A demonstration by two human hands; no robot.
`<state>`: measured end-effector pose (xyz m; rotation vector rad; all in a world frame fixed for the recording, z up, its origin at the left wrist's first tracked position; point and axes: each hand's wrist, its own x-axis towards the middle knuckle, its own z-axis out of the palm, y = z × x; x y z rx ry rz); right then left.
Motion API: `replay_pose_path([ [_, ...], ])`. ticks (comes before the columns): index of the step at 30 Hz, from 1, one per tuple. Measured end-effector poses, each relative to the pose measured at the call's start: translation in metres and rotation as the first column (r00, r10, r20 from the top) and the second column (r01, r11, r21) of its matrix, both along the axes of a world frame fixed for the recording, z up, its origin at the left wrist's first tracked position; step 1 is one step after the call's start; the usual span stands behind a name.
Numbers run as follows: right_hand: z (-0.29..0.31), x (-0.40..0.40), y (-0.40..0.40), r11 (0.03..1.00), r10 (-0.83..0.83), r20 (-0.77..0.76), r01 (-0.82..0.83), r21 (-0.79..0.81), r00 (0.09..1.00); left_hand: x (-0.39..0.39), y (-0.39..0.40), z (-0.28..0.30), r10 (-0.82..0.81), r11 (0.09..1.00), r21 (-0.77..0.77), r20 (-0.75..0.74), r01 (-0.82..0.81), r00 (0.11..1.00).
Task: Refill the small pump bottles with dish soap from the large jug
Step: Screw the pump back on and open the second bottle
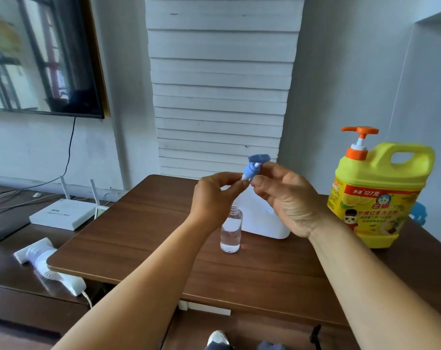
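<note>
Hands (215,192) (287,198) — both grips pinch blue pump (254,165); yellow jug (376,195) label reads "127".

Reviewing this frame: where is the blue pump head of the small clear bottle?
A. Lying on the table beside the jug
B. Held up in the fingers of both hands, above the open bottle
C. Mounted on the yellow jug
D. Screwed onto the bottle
B: the blue pump head is pinched between the left hand and right hand, above the uncapped small clear bottle standing on the table.
</note>
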<state>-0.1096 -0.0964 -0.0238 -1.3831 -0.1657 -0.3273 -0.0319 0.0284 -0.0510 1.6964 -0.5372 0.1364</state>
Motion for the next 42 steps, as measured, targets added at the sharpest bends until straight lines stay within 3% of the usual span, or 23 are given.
replay_pose_path([
  [3,0.005,0.011,0.012,0.950,-0.250,0.032,0.252,-0.185,0.968,0.000,0.003,0.002,-0.020,0.999,-0.049,-0.048,0.017,0.999],
  [6,0.011,0.017,0.018,0.870,-0.376,0.131,0.399,-0.290,0.917,0.000,0.010,-0.002,-0.066,0.993,-0.098,-0.038,0.062,0.997],
  [12,0.011,0.019,0.016,0.827,-0.388,0.145,0.414,-0.380,0.910,-0.003,0.019,-0.045,-0.101,0.989,0.095,-0.107,0.111,0.989],
  [20,0.017,0.019,0.013,0.802,-0.434,0.202,0.478,-0.357,0.878,-0.004,0.015,-0.060,-0.049,0.987,0.148,-0.075,0.060,0.996],
  [27,0.005,0.026,0.011,0.756,-0.409,0.136,0.418,-0.504,0.902,0.000,0.015,-0.066,-0.069,0.990,0.117,-0.090,0.080,0.994],
  [35,-0.026,0.030,0.016,0.763,-0.324,-0.120,0.184,-0.619,0.938,0.003,0.015,-0.071,-0.110,0.989,0.092,-0.099,0.119,0.989],
  [42,-0.039,0.030,0.014,0.862,-0.256,-0.235,0.111,-0.495,0.938,0.006,0.016,-0.074,-0.120,0.987,0.093,-0.086,0.128,0.989],
])
